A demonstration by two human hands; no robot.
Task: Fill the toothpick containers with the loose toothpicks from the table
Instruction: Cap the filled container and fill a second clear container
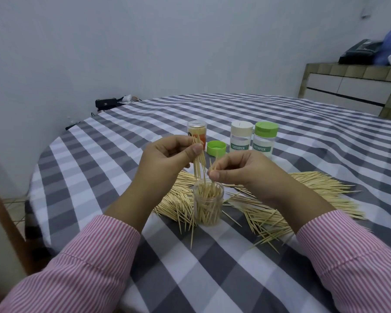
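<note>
Left hand [167, 154] pinches a toothpick bundle [199, 162] above the open jar [208, 205]; right hand [242, 170] pinches a few more. Behind — three capped containers [240, 137], one loose green lid [216, 148].

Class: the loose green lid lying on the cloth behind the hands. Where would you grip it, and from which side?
Pinch the loose green lid across its outer wall from above. It lies open side up, its round rim exposed, with jars close on either side.

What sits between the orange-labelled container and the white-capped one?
Head view: the loose green lid, open side up on the tablecloth, between the orange-labelled container and white-capped container.
</note>
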